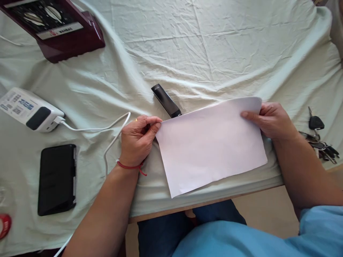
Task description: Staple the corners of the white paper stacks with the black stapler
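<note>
A blank white sheet of paper [211, 146] is held by both hands above the cloth near the table's front edge. My left hand [139, 137], with a red string at the wrist, pinches its upper left corner between thumb and fingers. At the right end, my right hand [270, 119] grips the paper with the thumb on top and the fingers behind it. The top right part of the sheet curves a little. Just beyond the paper's top edge lies a black, glossy, stapler-like object [166, 100]; its near end meets the sheet's edge.
On the left lie a black phone [57, 180] and a white power bank [32, 109] with a white cable [93, 129]. A maroon device [69, 39] stands at the back left. Keys [318, 137] lie at the right. A wrinkled pale green cloth [171, 46] covers the table.
</note>
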Available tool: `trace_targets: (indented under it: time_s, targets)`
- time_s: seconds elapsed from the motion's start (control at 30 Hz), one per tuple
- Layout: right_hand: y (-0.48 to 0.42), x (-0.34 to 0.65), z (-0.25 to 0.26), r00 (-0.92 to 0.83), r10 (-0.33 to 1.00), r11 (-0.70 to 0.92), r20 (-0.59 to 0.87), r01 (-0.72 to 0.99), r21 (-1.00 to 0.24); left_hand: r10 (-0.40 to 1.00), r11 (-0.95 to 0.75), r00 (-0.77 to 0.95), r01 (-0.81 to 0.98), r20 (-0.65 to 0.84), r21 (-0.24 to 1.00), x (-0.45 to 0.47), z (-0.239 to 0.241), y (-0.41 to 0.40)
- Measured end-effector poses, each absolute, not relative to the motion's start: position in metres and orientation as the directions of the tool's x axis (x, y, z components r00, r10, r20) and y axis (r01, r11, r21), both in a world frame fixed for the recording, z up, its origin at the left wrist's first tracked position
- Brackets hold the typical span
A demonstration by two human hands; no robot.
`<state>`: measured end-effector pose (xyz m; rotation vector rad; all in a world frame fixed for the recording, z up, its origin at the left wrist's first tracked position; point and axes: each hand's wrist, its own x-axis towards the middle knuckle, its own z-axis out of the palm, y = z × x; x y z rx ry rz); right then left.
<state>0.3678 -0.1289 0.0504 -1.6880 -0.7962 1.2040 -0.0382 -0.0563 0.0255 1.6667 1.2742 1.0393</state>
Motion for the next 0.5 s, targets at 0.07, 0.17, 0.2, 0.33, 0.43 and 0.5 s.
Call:
trace_targets:
  time_s: [0.07, 0.17, 0.2, 0.33, 0.43, 0.5]
  targets:
    - [-0.130, 0.364, 0.050, 0.354, 0.874, -0.357, -0.334, 0.001, -0.934, 0.983, -0.160, 0.141, 0.338, 0.118, 0.928, -0.038, 0.027, -0.058]
    - [-0.130, 0.359, 0.050, 0.397, 0.881, -0.278, -0.256, -0.001, -0.961, 0.989, -0.093, 0.131, 0.248, 0.062, 0.964, -0.038, 0.027, -0.059]
    - [-0.130, 0.359, 0.050, 0.414, 0.878, -0.264, -0.242, -0.004, -0.965, 0.989, -0.069, 0.143, 0.203, 0.040, 0.977, -0.037, 0.027, -0.059]
    - [-0.129, 0.364, 0.049, 0.470, 0.848, -0.257, -0.245, -0.040, -0.966, 0.979, -0.004, 0.201, 0.151, -0.027, 0.989, -0.037, 0.029, -0.061]
    - [-0.130, 0.371, 0.049, 0.432, 0.842, -0.330, -0.323, -0.060, -0.942, 0.983, -0.012, 0.184, 0.212, -0.028, 0.977, -0.036, 0.032, -0.062]
    - [-0.132, 0.374, 0.051, 0.390, 0.843, -0.386, -0.370, -0.038, -0.922, 0.987, -0.018, 0.159, 0.220, -0.017, 0.975, -0.036, 0.032, -0.062]
